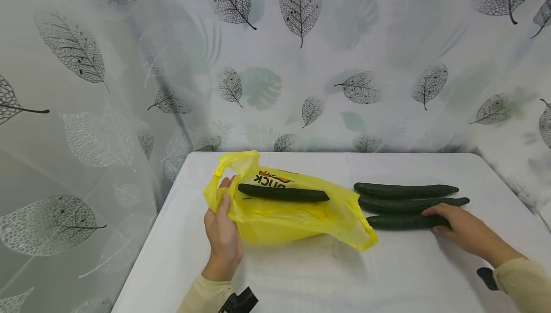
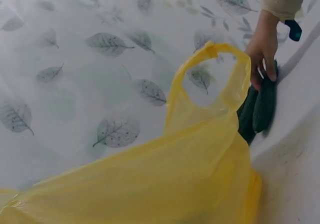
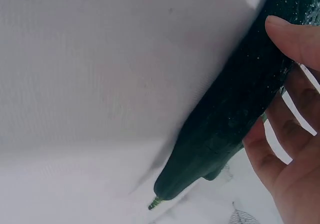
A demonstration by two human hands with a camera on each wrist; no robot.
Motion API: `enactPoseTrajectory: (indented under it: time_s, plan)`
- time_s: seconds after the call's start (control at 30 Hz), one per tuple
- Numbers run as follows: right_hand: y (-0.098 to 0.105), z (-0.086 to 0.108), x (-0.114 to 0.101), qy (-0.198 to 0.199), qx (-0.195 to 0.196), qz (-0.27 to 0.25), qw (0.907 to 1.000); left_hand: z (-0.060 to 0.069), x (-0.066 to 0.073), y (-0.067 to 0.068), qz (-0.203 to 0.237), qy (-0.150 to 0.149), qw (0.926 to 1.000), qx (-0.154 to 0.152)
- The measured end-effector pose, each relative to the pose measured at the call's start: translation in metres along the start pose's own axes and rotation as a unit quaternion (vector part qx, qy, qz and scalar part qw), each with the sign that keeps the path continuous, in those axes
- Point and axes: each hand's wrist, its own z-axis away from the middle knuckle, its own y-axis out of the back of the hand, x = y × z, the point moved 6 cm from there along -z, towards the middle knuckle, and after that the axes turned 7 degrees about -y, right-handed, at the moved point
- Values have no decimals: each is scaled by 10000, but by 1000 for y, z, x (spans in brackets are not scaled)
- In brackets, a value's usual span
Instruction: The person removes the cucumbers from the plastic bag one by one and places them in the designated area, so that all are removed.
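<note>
A yellow plastic bag (image 1: 284,222) lies on the white table, with a cucumber (image 1: 284,193) on or in it; which of the two is unclear. The left hand (image 1: 224,236) holds the bag's handle end, its fingers partly behind the plastic. To the right of the bag, three cucumbers lie side by side. The right hand (image 1: 462,229) grips the right end of the nearest one (image 1: 400,222), thumb on the near side and fingers across it. In the right wrist view the thumb and fingers stand around that dark green cucumber (image 3: 225,104).
The other two cucumbers (image 1: 406,190) lie just behind the gripped one, close to the bag's right edge. A leaf-printed curtain (image 1: 301,64) hangs behind and left of the white table (image 1: 301,279). Each wrist wears a dark strap or device.
</note>
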Motion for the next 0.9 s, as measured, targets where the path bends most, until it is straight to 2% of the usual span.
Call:
enactPoseTrajectory:
  time_s: [0.1,0.37,0.47,0.57,0.7,0.8,0.9]
  plan:
    - [0,-2,-2,-182,-285,6,9994,-2,3,-2,41,16,10000,-30]
    - [3,-5,-3,-475,-521,509,9962,-6,8,-5,-13,83,9999,-103]
    - [11,-6,-6,-542,-565,665,9947,-7,9,-6,-10,90,9999,-134]
    - [24,-10,-16,-593,-586,586,9948,-7,9,-7,19,93,9998,-153]
    - [54,-22,-50,-550,-176,338,9978,-7,9,-7,15,115,9997,-200]
    - [78,-33,-86,-439,285,191,9984,-7,8,-8,-6,162,9996,-237]
    - [95,-43,-127,-234,576,93,9980,-7,6,-8,-59,222,9994,-267]
